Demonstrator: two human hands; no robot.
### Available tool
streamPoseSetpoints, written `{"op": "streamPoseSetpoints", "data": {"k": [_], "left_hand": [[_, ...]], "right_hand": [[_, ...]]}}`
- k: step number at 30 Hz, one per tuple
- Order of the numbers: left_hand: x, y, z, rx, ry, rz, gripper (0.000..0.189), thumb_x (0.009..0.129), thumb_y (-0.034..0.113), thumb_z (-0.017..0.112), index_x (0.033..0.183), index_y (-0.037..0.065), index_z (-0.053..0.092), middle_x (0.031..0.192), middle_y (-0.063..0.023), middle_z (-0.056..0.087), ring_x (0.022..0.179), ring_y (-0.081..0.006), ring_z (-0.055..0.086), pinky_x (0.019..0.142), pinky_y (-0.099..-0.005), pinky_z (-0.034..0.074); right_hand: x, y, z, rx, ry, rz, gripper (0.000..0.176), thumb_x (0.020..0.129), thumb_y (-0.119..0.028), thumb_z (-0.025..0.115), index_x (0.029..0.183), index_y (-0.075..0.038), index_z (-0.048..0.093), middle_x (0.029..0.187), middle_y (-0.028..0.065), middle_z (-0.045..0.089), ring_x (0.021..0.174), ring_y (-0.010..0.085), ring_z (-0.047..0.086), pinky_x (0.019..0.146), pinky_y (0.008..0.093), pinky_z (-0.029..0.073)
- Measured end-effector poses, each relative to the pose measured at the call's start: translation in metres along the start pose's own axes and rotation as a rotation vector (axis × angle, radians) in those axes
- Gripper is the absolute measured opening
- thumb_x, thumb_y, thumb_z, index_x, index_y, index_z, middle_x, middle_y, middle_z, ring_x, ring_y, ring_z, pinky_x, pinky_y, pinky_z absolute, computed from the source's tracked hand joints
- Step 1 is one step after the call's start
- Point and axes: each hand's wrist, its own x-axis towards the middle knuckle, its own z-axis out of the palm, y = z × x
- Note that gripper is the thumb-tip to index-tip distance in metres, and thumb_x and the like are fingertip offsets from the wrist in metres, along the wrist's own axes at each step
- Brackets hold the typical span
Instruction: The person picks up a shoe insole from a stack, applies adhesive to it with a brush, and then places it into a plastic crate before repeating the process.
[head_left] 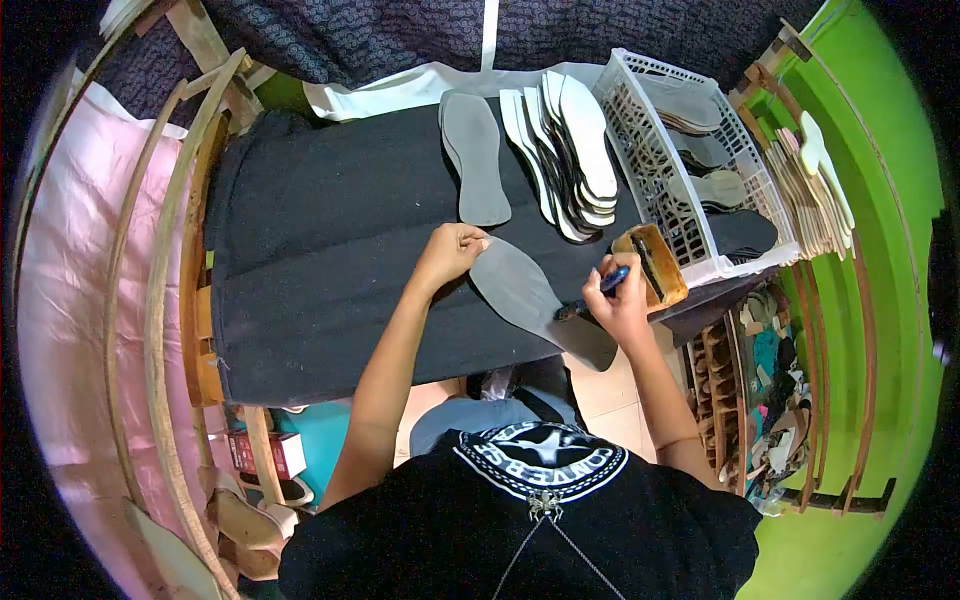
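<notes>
My left hand (451, 256) pinches the wide end of a grey shoe insole (518, 290) that lies aslant, its narrow end sticking out past the table's front edge. In my right hand (620, 296) is a brush (619, 279) with a blue handle, its dark tip right at the insole's surface near the narrow end. Just beyond that hand stands a yellowish-brown tub (660, 258) with a dark strip across its opening. Farther back lie a small stack of grey insoles (477, 160) and a fanned pile of white and black insoles (580, 140).
A white plastic basket (622, 80) at the table's back right holds grey and dark insoles. Right of it, many light-coloured sole pieces (795, 190) stand stacked. Black cloth (320, 220) covers the table. Wooden rails (165, 260) rise at the left; a cluttered rack (725, 390) is below right.
</notes>
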Motion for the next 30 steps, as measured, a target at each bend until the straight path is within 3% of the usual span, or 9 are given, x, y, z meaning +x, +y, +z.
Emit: {"op": "streamPoseSetpoints", "data": {"k": [2,5,10,19,20,24,25,29,30], "left_hand": [[-0.001,0.012,-0.001,0.144,0.081,0.038,0.017,0.075,0.011,0.055,0.084,-0.004,0.059,0.07,-0.0091,0.06,0.062,-0.0117,0.056,0.059,-0.0244,0.044],[0.006,0.033,-0.003,0.328,0.151,0.102,0.018,0.074,0.012,0.056,0.083,-0.002,0.059,0.069,-0.0126,0.06,0.061,-0.0153,0.057,0.058,-0.0264,0.044],[0.046,0.021,-0.017,0.463,0.077,0.175,0.02,0.073,0.015,0.057,0.083,-0.002,0.06,0.068,-0.0126,0.06,0.058,-0.0156,0.057,0.055,-0.0274,0.044],[0.055,0.015,-0.024,0.33,-0.067,0.099,0.02,0.074,0.014,0.058,0.083,-0.004,0.059,0.057,-0.0053,0.055,0.044,-0.0086,0.045,0.042,-0.0245,0.037],[0.053,0.022,-0.024,0.375,-0.078,0.003,0.023,0.071,0.016,0.06,0.086,-0.001,0.06,0.076,-0.0166,0.061,0.069,-0.0224,0.06,0.063,-0.0294,0.045],[0.052,0.022,-0.024,0.351,-0.089,-0.02,0.023,0.071,0.017,0.06,0.085,-0.001,0.061,0.077,-0.0161,0.061,0.069,-0.0227,0.06,0.063,-0.03,0.045],[0.053,0.021,-0.024,0.368,-0.087,-0.016,0.023,0.071,0.017,0.06,0.086,-0.001,0.061,0.077,-0.016,0.061,0.069,-0.0224,0.059,0.063,-0.0299,0.045],[0.055,0.02,-0.023,0.415,-0.069,-0.013,0.024,0.071,0.017,0.06,0.086,0.0,0.061,0.076,-0.0157,0.061,0.068,-0.0216,0.059,0.063,-0.0294,0.044],[0.055,0.021,-0.023,0.424,-0.067,-0.013,0.024,0.071,0.017,0.061,0.087,0.0,0.06,0.076,-0.0157,0.061,0.068,-0.0214,0.059,0.063,-0.0293,0.044]], "right_hand": [[0.002,0.001,0.011,0.08,0.058,0.055,0.029,0.069,-0.006,0.06,0.084,-0.003,0.035,0.064,0.0081,0.049,0.051,0.0163,0.052,0.048,0.026,0.043],[0.014,-0.005,0.046,0.505,0.17,-0.117,0.027,0.072,-0.006,0.058,0.084,-0.003,0.034,0.067,0.0095,0.053,0.053,0.015,0.053,0.049,0.0259,0.044],[0.0,0.002,0.054,0.288,-0.028,-0.097,0.03,0.07,-0.006,0.059,0.085,-0.002,0.034,0.066,0.0104,0.052,0.053,0.021,0.055,0.049,0.0301,0.044],[-0.011,-0.011,0.006,0.027,-0.038,-0.005,0.032,0.067,-0.004,0.061,0.086,-0.001,0.035,0.061,0.0082,0.048,0.047,0.0177,0.05,0.044,0.027,0.042],[-0.004,-0.014,0.017,0.108,0.027,-0.023,0.033,0.067,-0.005,0.062,0.086,-0.002,0.035,0.061,0.0082,0.048,0.046,0.0185,0.051,0.043,0.0273,0.042],[0.007,-0.02,0.054,0.217,0.025,-0.141,0.035,0.068,-0.011,0.063,0.086,-0.002,0.035,0.056,0.0072,0.048,0.043,0.0213,0.052,0.041,0.0288,0.042],[0.001,-0.019,0.059,0.232,0.093,-0.202,0.027,0.067,-0.01,0.062,0.078,-0.002,0.038,0.053,0.0074,0.046,0.043,0.0213,0.052,0.041,0.0309,0.041],[-0.024,-0.016,0.019,0.3,-0.122,-0.043,0.026,0.065,-0.006,0.059,0.055,-0.003,0.035,0.051,0.0081,0.041,0.04,0.0194,0.043,0.04,0.0291,0.036],[-0.038,-0.005,0.015,0.321,-0.076,-0.08,0.022,0.066,-0.006,0.059,0.064,-0.003,0.036,0.052,0.0073,0.04,0.04,0.0188,0.039,0.039,0.0265,0.035]]}}
